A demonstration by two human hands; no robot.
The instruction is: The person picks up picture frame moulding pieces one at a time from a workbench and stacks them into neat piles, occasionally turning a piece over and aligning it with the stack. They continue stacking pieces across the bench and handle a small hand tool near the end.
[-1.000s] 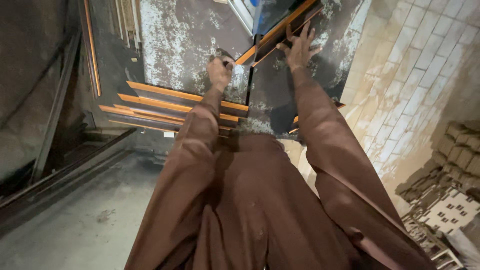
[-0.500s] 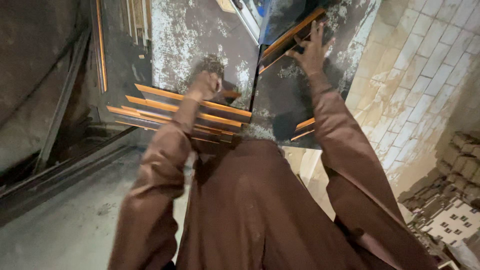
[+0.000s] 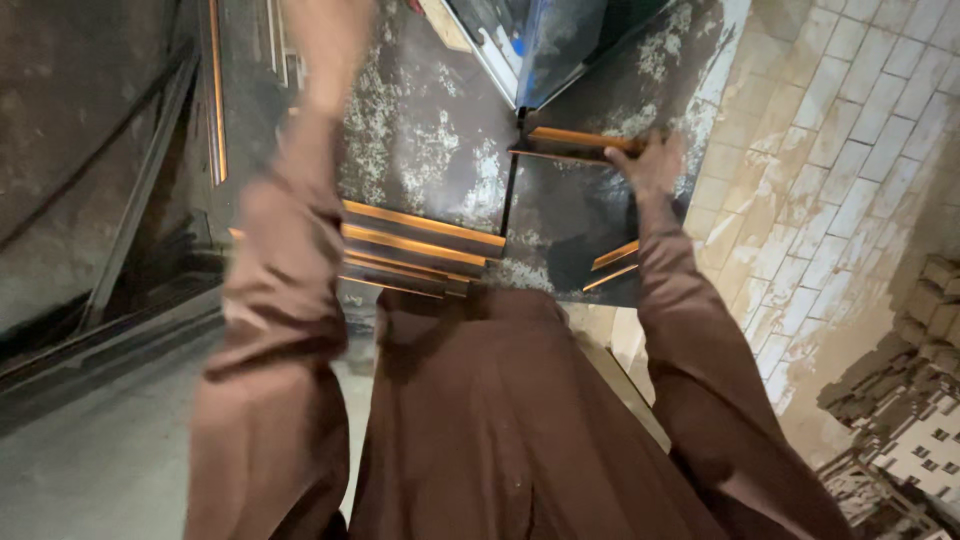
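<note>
Right hand (image 3: 655,160) clamps orange-edged slat (image 3: 575,140) over dark metal panel (image 3: 560,220). Left hand (image 3: 330,40) blurred, grip unclear. Stacked orange-edged slats (image 3: 420,245) between arms.

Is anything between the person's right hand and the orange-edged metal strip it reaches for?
Nothing visible: the right hand already grips the end of the orange-edged strip on the dark metal panel. The left hand is blurred, raised apart.

Single head-worn view, looking steeply down along the person's own body and outstretched arms; metal plates (image 3: 440,160) near, floor below.
</note>
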